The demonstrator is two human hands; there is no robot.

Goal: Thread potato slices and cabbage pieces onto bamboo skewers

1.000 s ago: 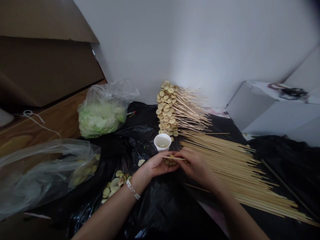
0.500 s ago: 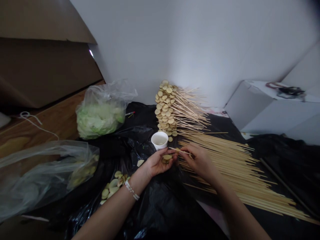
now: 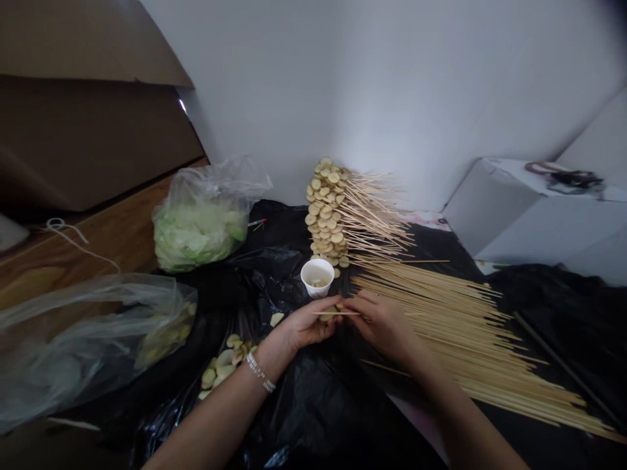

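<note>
My right hand (image 3: 385, 323) pinches a thin bamboo skewer (image 3: 327, 313), its tip lying across the fingers of my left hand. Pale round slices, which look like potato, are partly hidden in my left hand (image 3: 309, 325), whose fingers curl round them. The two hands meet just below a white paper cup (image 3: 317, 277) with small pale bits inside. Beyond the cup, skewered potato slices (image 3: 323, 209) are piled with their sticks pointing right. A wide spread of bare skewers (image 3: 455, 320) lies beside and under my right forearm.
Loose slices (image 3: 223, 365) lie on black plastic (image 3: 313, 398) left of my left wrist. A clear bag of cut cabbage-like leaves (image 3: 200, 228) stands at the back left, with another clear bag (image 3: 166, 320) nearer. A white box (image 3: 519, 209) stands right; a white wall rises behind.
My right hand has shifted slightly down and left, closer to my left hand. The skewer has turned from slanting to nearly level. The slices in my left hand are now more covered.
</note>
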